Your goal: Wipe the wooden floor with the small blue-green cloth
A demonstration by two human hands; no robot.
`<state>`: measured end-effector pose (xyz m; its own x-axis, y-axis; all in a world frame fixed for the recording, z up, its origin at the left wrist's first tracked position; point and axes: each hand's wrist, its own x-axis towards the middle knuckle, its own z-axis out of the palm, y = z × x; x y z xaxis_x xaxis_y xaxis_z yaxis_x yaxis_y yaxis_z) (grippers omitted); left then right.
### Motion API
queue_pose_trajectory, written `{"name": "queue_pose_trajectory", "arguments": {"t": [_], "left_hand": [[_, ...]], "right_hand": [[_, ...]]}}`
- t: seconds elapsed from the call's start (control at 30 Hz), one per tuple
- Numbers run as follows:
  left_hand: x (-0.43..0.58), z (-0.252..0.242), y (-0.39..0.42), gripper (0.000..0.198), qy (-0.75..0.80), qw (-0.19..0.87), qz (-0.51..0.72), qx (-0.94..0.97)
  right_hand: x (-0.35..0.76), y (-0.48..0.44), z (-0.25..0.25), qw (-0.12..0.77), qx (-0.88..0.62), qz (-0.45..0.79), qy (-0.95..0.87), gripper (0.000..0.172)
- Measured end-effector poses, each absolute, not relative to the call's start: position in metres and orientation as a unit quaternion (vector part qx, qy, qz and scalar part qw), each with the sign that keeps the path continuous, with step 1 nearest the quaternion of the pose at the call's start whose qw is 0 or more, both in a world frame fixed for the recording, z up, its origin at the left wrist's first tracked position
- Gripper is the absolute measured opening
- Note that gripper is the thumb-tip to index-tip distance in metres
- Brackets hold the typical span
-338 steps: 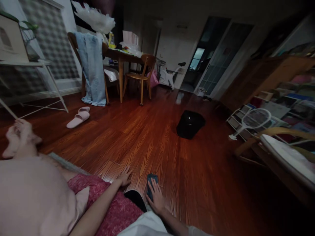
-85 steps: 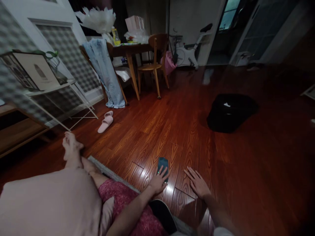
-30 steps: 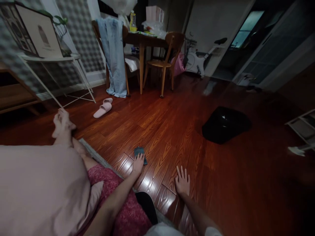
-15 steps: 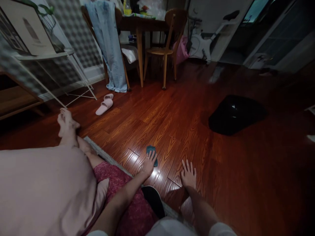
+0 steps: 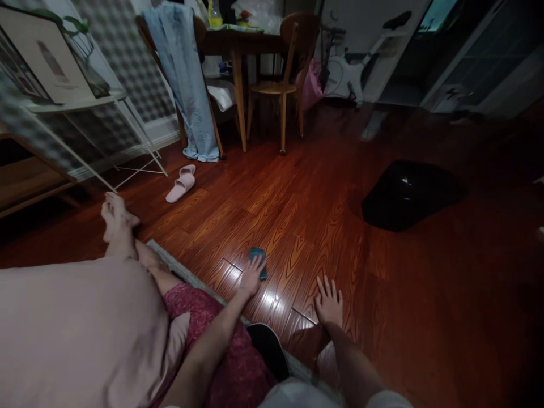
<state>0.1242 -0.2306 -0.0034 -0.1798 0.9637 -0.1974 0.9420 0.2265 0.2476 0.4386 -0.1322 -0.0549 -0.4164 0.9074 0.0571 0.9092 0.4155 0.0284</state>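
A small dark teal cloth (image 5: pixel 256 254) lies on the glossy reddish wooden floor (image 5: pixel 238 221). My left hand (image 5: pixel 252 274) rests on its near part with the fingers spread, pressing it flat and covering some of it. To the right, my right hand (image 5: pixel 329 303) is planted on the bare floorboards, fingers apart and nothing in it.
A large light pillow (image 5: pixel 85 334) and a person's bare feet (image 5: pixel 119 218) are at the left. Pink slippers (image 5: pixel 181 186) lie beyond. A black glossy object (image 5: pixel 408 195) sits at the right. Wooden chairs (image 5: pixel 274 88) and a table (image 5: pixel 238 42) stand behind.
My left hand and the teal cloth under it have shifted slightly left and away from me. My right hand stays on the floor.
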Motion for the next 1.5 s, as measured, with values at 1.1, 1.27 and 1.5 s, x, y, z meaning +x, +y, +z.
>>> {"name": "queue_pose_trajectory", "arguments": {"t": [1.1,1.27,1.5], "left_hand": [[0.149,-0.011,-0.259,0.061,0.881,0.124,-0.072,0.451],[0.195,-0.015,-0.247,0.067,0.837,0.182,-0.058,0.513],[0.135,0.005,-0.241,0.065,0.897,0.136,-0.051,0.416]], "right_hand": [[0.437,-0.132,-0.053,0.02,-0.543,-0.017,-0.84,0.068],[0.437,-0.132,-0.051,0.019,-0.541,-0.015,-0.841,0.067],[0.438,-0.133,-0.053,0.024,-0.542,-0.011,-0.84,0.064]]}}
